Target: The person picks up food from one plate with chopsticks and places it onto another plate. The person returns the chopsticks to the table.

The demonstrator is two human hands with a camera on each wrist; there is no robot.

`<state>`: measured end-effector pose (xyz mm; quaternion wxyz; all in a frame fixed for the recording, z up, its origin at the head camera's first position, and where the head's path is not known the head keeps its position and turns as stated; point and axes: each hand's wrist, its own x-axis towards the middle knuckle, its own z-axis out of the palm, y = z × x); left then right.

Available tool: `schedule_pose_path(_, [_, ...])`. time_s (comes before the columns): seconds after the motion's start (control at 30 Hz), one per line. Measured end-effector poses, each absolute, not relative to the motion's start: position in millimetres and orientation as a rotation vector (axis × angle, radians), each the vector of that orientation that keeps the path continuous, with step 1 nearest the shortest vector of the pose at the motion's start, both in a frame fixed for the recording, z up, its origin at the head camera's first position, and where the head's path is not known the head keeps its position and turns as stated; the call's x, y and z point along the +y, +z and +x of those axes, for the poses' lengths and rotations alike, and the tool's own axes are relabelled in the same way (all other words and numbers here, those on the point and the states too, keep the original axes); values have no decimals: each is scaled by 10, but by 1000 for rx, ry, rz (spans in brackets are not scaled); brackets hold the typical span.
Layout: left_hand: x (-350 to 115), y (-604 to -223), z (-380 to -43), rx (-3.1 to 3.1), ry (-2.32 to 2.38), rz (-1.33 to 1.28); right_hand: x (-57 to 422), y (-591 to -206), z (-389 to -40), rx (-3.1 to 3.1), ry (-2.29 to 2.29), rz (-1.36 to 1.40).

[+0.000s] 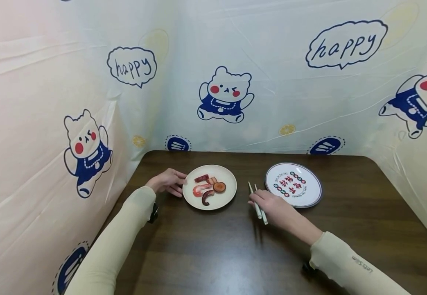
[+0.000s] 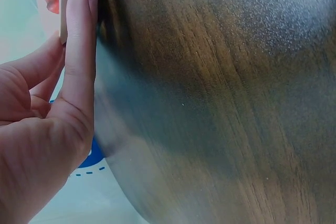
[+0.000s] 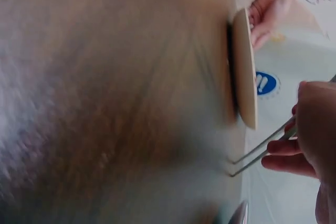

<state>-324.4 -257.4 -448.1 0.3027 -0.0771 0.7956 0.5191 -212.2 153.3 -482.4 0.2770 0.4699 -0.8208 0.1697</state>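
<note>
My left hand (image 1: 168,181) is at the left rim of a cream plate (image 1: 210,206), pinching it. In the left wrist view the rim of the plate (image 2: 67,11) sits between thumb and fingers. On the plate lie several food pieces: a round brown slice (image 1: 219,187), a pink-orange shrimp-like piece (image 1: 199,190), a dark curled piece (image 1: 206,198) and a red strip (image 1: 201,178). My right hand (image 1: 274,208) holds a pair of pale chopsticks (image 1: 259,211), thin ends pointing away over the table. In the right wrist view the chopsticks (image 3: 262,148) have slightly parted tips near the plate's side.
A white plate (image 1: 272,176) with a dark rim and red lettering lies just beyond my right hand. Both plates are on a dark wooden table (image 1: 206,250). A printed curtain (image 1: 279,49) with bear figures hangs behind the table and along both sides.
</note>
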Motion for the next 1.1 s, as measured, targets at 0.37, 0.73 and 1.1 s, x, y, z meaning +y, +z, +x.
schedule_pose_path(0.37, [-2577,-4478,-3236,2109,1383,-200,1447,-4966,-2003,-2403,182,1301])
schedule_pose_path(0.73, [-2578,-4498,-3236,2107,1387,-194,1358,-5039,-1899,-2463,88,1206])
schedule_pose_path(1.1, [-2575,-4483,-3237,2117,1379,-200,1284,-5088,-1827,-2511,-29,1158])
